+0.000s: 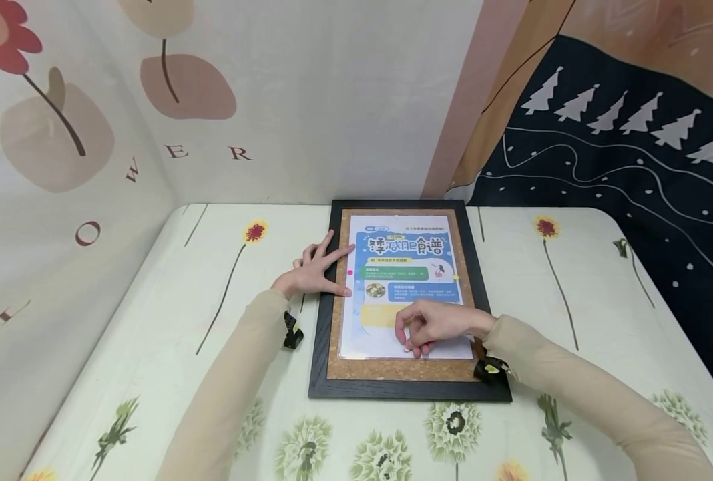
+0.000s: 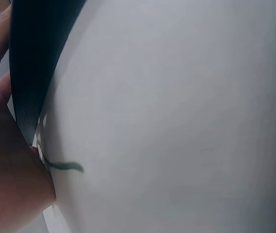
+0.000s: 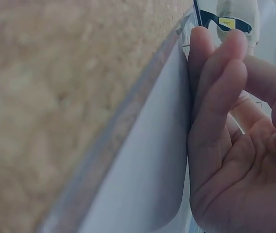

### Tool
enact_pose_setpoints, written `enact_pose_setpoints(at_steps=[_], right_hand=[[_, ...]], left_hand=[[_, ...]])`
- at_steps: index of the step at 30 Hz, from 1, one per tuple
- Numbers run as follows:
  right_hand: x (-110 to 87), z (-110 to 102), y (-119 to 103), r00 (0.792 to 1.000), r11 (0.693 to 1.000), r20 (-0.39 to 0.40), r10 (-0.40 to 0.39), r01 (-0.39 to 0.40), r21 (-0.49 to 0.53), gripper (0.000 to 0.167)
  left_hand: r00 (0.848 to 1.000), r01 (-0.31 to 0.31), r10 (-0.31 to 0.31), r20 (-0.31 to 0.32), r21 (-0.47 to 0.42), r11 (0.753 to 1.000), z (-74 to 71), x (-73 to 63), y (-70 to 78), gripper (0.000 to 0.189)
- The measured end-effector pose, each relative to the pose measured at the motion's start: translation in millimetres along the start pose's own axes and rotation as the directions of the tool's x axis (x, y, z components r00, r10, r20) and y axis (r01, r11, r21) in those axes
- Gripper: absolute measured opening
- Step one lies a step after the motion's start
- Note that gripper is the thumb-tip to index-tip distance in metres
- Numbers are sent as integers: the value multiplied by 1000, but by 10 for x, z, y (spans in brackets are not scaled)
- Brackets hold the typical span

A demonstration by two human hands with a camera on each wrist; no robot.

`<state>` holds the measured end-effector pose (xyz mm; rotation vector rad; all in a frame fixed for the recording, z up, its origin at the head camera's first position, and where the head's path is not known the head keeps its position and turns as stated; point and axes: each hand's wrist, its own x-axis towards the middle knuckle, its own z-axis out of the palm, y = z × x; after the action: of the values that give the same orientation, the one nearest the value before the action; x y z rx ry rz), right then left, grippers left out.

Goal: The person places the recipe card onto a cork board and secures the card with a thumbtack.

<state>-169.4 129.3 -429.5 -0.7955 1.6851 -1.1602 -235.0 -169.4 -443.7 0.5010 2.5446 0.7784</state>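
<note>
A printed poster (image 1: 416, 267) in a clear sheet lies on a cork board (image 1: 386, 369) with a black frame (image 1: 410, 390). My left hand (image 1: 313, 270) spreads its fingers across the left side of the frame. Its thumb and index fingertips rest at the poster's left edge, on either side of a pink pin (image 1: 350, 272). Over the poster's lower part, my right hand (image 1: 431, 324) bends its fingers, with thumb and index fingertips together near the bottom edge. I cannot tell whether a small thing is between them. Curled fingers (image 3: 218, 97) lie against the sheet in the right wrist view.
A yellow pin (image 1: 455, 276) sits at the poster's right edge and a white one (image 1: 396, 216) at its top. Beneath the board is a white cloth with printed flowers (image 1: 546, 228). Patterned curtains (image 1: 332, 100) hang behind and beside the table.
</note>
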Motion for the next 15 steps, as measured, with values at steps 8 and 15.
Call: enact_pose_setpoints(at_steps=[8,15], right_hand=[[-1,-11,37,999,999,18,-36,36,-2,8],[0,-31,42,998,999,33,-54,54,1,8]], left_hand=[[1000,1,0,-10,14,1000,17,7,-3,100],[1000,3,-3,-9,14,1000,14,13,-8,100]])
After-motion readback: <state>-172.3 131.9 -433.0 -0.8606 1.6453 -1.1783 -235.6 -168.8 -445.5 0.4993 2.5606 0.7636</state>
